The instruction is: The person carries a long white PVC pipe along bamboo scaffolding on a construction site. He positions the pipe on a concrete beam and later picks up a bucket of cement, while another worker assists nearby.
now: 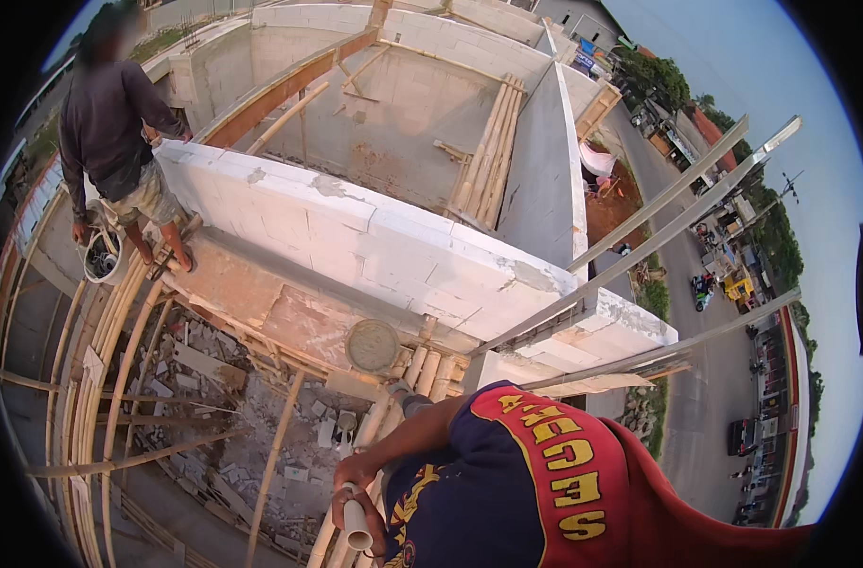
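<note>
A pale, hollow plastic pipe (357, 523) points down toward the lower edge, its open end facing me. My right hand (355, 470) is wrapped round its upper part, the bent arm reaching in from my navy and red shirt. Against the pipe's lower side, my left hand (374, 532) is closed on it, partly hidden by my shirt. Bamboo poles (329, 540) run beneath my hands. Ahead, a round tub of grey mortar (372, 345) rests on the scaffold planks (303, 322). The pipe's far end is out of sight.
A white block wall (355, 232) crosses ahead. Metal bars (663, 222) slant past it on the right. Below the bamboo frame, rubble (303, 454) lies far down. At far left a co-worker (119, 133) stands on the scaffold holding a white bucket (102, 254). A road (687, 379) lies below right.
</note>
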A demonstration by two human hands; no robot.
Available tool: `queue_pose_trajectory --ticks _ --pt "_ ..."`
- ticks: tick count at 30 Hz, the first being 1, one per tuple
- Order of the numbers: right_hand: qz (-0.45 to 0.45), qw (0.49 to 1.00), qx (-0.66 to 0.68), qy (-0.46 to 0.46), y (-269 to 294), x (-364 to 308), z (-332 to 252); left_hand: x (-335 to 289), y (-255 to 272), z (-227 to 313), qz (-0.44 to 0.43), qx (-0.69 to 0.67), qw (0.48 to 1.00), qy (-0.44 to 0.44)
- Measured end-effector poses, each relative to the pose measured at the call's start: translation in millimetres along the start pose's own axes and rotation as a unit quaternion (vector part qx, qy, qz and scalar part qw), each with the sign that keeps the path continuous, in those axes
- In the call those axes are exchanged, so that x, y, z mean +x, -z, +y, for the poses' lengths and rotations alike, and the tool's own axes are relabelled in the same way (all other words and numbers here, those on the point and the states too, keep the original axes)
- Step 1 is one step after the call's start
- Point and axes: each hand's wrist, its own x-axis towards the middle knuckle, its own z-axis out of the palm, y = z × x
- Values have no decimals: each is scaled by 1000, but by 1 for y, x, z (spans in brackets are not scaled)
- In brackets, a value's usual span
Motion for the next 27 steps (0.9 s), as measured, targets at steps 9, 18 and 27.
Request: queue_pose_trajectory --ticks 9,18,27 --pt "67 997 39 27 -1 -5 -2 20 4 65 -84 47 993 62" --pt "132 989 53 48 47 29 -102 59 31 146 -39 -15 999 24" --pt "185 976 61 99 74 64 -154 84 -47 150 -153 -36 987 28"
